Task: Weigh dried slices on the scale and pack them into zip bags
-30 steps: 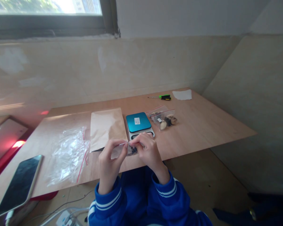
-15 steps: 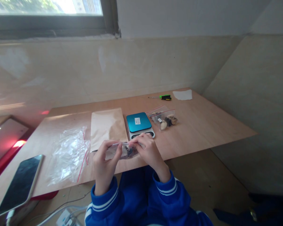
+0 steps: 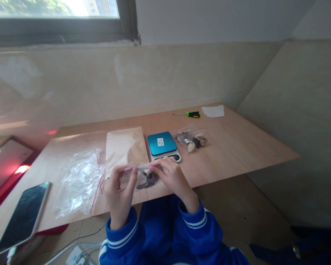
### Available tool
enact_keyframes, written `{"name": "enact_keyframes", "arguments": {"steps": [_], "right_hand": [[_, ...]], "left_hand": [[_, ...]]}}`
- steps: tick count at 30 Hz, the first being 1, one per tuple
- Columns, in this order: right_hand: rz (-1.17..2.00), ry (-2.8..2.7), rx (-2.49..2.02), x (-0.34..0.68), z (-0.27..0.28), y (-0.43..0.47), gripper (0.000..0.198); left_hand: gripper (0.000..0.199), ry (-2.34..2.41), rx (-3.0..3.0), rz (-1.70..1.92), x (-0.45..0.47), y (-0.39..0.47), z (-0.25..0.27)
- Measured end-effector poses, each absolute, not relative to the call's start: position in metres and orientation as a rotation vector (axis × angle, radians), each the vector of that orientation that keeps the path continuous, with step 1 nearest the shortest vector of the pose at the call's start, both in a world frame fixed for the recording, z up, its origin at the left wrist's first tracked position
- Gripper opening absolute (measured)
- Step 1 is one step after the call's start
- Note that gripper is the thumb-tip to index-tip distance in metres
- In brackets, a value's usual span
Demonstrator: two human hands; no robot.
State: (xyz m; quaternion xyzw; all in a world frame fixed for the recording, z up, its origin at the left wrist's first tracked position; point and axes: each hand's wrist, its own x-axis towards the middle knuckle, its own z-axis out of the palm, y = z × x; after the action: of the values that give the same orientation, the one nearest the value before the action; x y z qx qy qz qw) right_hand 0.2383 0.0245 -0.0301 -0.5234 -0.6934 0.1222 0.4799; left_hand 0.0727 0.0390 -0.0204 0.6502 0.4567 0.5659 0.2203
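Both of my hands pinch the top edge of a clear zip bag (image 3: 147, 178), which hangs near the table's front edge with dark and pale pieces inside. My left hand (image 3: 120, 191) grips its left end between thumb and fingers. At the right end, my right hand (image 3: 172, 176) is closed on the same edge. Just beyond my hands stands a kitchen scale (image 3: 162, 143) with a blue top and a small white label. A brown paper envelope (image 3: 127, 147) lies left of the scale. To its right are filled zip bags (image 3: 195, 141) holding brown, black and pale pieces.
Several clear bags with red strips (image 3: 79, 184) lie on the left of the wooden table (image 3: 237, 147). A phone (image 3: 23, 217) with a plugged cable rests at the left front edge. Towards the back are a screwdriver (image 3: 193, 114) and a white paper piece (image 3: 213, 111).
My left hand has moved slightly left, and the bag is stretched wider between my hands. More of its contents now shows. My right hand has barely moved.
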Motion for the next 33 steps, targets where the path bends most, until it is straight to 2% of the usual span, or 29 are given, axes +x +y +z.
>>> {"name": "enact_keyframes", "arguments": {"steps": [8, 15, 19, 26, 33], "right_hand": [[0.16, -1.639, -1.318, 0.238, -0.0319, 0.0228, 0.023], [0.271, -1.668, -1.296, 0.239, -0.031, 0.0242, 0.011], [0.294, -1.695, -1.331, 0.2435, -0.0341, 0.0257, 0.011], [0.243, -1.697, -1.292, 0.2467, -0.0359, 0.0243, 0.023], [0.308, -1.706, -1.288, 0.2452, -0.0335, 0.0238, 0.016]], "left_hand": [[0.006, 1.197, 1.778, 1.595, 0.0761, 0.0373, -0.0193], [0.005, 1.247, 1.713, 1.614, 0.0726, 0.0392, -0.0211], [0.006, 1.25, 1.673, 1.662, 0.0704, 0.0393, -0.0221], [0.007, 1.249, 1.635, 1.677, 0.0705, 0.0391, -0.025], [0.006, 1.222, 1.594, 1.749, 0.0718, 0.0384, -0.0231]]}}
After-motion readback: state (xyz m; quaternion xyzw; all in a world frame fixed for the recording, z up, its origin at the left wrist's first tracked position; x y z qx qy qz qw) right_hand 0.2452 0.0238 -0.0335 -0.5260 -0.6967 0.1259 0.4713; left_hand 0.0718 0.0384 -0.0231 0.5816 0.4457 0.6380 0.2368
